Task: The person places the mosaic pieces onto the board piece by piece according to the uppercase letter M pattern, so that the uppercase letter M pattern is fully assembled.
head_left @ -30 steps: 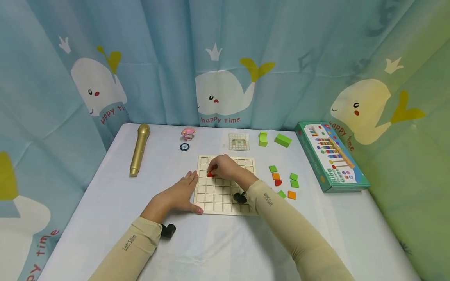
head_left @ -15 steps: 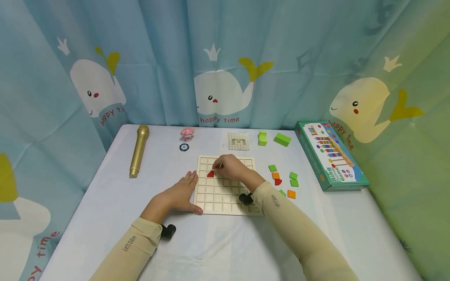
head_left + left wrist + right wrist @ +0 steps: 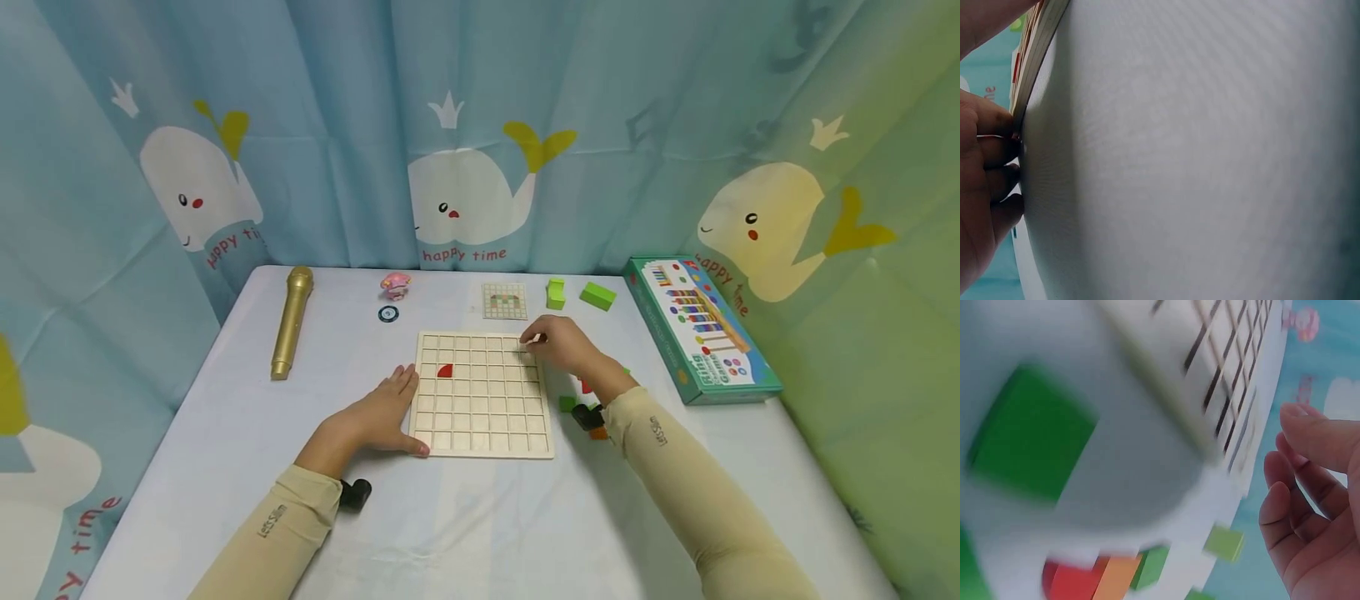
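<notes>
A wooden grid board [image 3: 480, 417] lies in the middle of the white table. One red quarter-circle piece [image 3: 445, 370] sits in a cell near its upper left. My left hand [image 3: 401, 404] rests flat on the cloth, fingers [image 3: 994, 150] against the board's left edge [image 3: 1035, 50]. My right hand [image 3: 536, 342] hovers at the board's upper right corner, fingers [image 3: 1300, 481] loosely bent and holding nothing. Loose tiles lie right of the board, partly hidden by my right forearm: green [image 3: 567, 403], red [image 3: 585, 386] and orange [image 3: 597, 433]. A green tile [image 3: 1032, 434] shows blurred in the right wrist view.
At the back stand a gold microphone [image 3: 291, 321], a pink toy [image 3: 395, 285], a small round disc [image 3: 387, 313], a pattern card [image 3: 505, 301] and two green blocks [image 3: 597, 295]. A green game box [image 3: 697, 327] lies at the right. Curtains enclose the table.
My right hand let go of the red piece, left it in its cell and moved right to the board's upper right corner. The left hand stayed put.
</notes>
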Demonstrator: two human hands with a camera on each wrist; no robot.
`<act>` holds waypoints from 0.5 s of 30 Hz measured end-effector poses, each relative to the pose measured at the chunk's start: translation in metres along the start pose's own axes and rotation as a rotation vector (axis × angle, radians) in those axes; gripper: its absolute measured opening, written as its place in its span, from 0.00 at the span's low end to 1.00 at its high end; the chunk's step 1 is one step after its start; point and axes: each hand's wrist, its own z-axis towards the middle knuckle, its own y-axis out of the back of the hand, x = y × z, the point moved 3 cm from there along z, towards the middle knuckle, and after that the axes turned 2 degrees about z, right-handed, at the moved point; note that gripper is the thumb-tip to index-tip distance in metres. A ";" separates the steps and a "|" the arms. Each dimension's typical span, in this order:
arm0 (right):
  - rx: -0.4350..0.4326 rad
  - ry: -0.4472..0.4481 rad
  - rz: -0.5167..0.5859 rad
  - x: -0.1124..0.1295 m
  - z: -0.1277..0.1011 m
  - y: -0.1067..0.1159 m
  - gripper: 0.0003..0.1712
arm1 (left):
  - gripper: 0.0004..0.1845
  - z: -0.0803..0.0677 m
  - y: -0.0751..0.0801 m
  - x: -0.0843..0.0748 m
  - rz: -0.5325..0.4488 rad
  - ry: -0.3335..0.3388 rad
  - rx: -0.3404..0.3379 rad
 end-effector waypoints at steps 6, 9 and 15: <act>-0.020 -0.070 -0.053 -0.023 -0.014 0.016 0.09 | 0.69 -0.003 0.002 -0.001 -0.001 0.003 0.002; -0.014 -0.133 -0.070 -0.035 -0.019 0.020 0.11 | 0.69 -0.003 0.003 -0.002 -0.005 0.001 0.007; 0.002 -0.204 -0.084 -0.061 -0.030 0.023 0.14 | 0.69 -0.001 0.001 0.000 0.003 -0.009 0.008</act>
